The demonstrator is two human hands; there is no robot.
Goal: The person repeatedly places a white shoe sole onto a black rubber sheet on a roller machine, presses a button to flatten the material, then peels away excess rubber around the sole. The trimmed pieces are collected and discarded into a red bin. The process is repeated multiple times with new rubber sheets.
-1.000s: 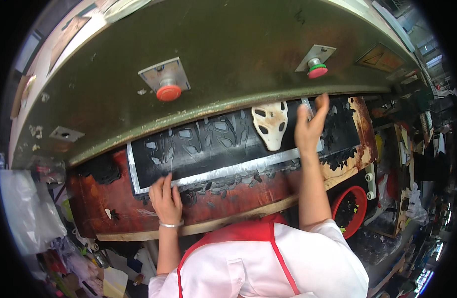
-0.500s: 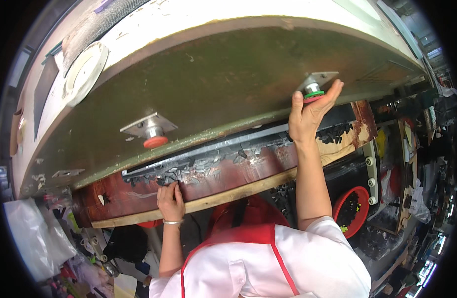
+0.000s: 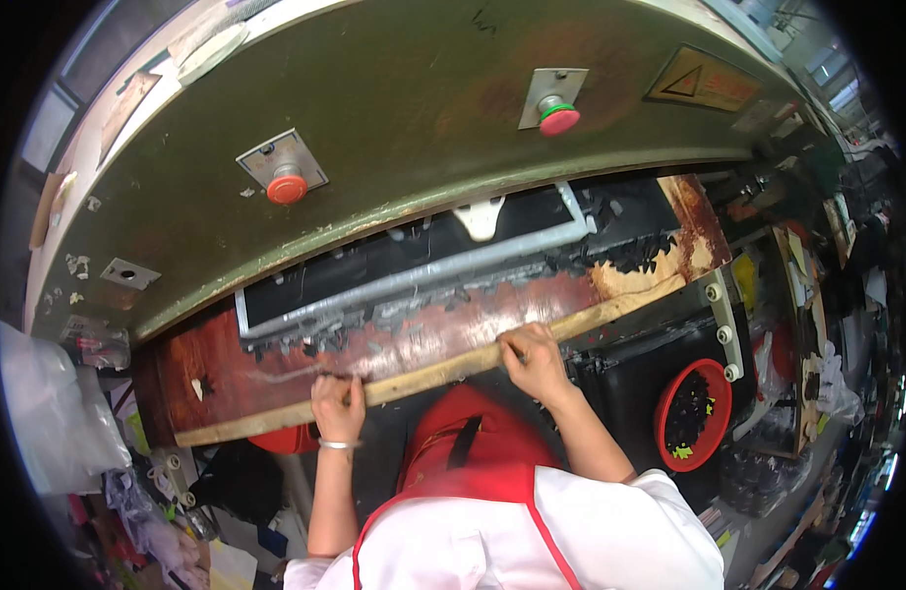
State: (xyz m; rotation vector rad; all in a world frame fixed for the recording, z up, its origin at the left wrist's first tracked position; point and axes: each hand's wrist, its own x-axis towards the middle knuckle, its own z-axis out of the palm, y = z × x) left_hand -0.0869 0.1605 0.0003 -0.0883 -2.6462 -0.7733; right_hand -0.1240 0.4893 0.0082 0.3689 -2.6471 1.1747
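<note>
My left hand (image 3: 337,405) is closed over the wooden front edge of a long reddish-brown board (image 3: 443,339), its fingers curled on top. Farther right, my right hand (image 3: 534,362) is closed on the same wooden edge in a similar curl. On the board, partly under the machine, lies a grey metal frame (image 3: 423,270) around a dark sheet. Small black scraps (image 3: 315,339) are strewn along its near side. A white piece (image 3: 480,218) lies on the dark sheet at the back.
The green machine front (image 3: 394,128) carries a red mushroom button (image 3: 287,187) and a pink one with a green ring (image 3: 558,119). A red bucket (image 3: 721,418) of black scraps stands at the right. Clear plastic bags (image 3: 60,403) hang at the left.
My right hand has come down from the green-ringed button to the board's edge. The machine front sits higher in view, and more of the metal frame shows. My left hand remains near the board's edge.
</note>
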